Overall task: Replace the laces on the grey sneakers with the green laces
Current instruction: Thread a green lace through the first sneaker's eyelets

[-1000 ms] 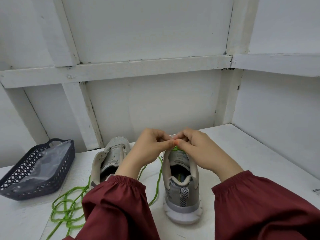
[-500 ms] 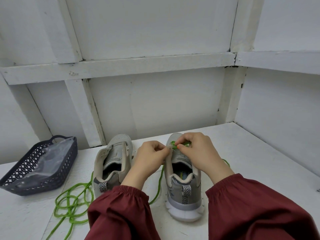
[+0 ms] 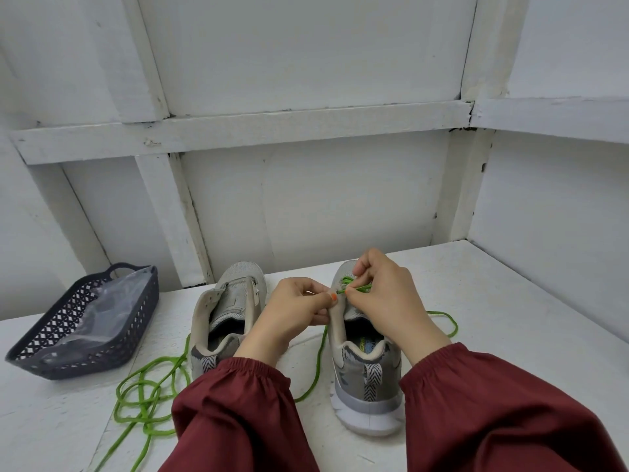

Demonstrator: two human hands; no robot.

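Note:
Two grey sneakers stand heel toward me on the white table. The left sneaker has no lace. Over the right sneaker both hands work. My left hand pinches the sneaker's left eyelet flap. My right hand pinches a green lace at the front eyelets. That lace trails off both sides of the shoe, a loop lying to the right. A second green lace lies coiled on the table at the lower left.
A dark plastic basket with a clear plastic bag inside sits at the left of the table. White panelled walls close in behind and on the right. Dark red sleeves cover both forearms.
The camera view has tilted, so the shoes sit lower. My right hand has shifted forward toward the toe and drawn lace through; a green loop now lies to the right of the shoe.

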